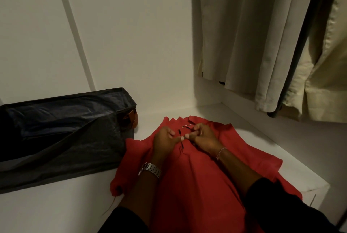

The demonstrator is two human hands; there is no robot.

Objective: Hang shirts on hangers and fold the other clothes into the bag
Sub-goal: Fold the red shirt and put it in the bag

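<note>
White shelf, dark fabric bag at left, red shirt beside it (touching)

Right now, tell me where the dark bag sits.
In the head view the dark bag stands open on the white shelf, left of the red shirt, whose left sleeve touches its side, with the white wall behind it.

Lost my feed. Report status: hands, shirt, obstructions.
Left hand and right hand both pinching red shirt at its placket. Shirt flat on shelf, not hung. Bag open at left, beside the shirt.
</note>
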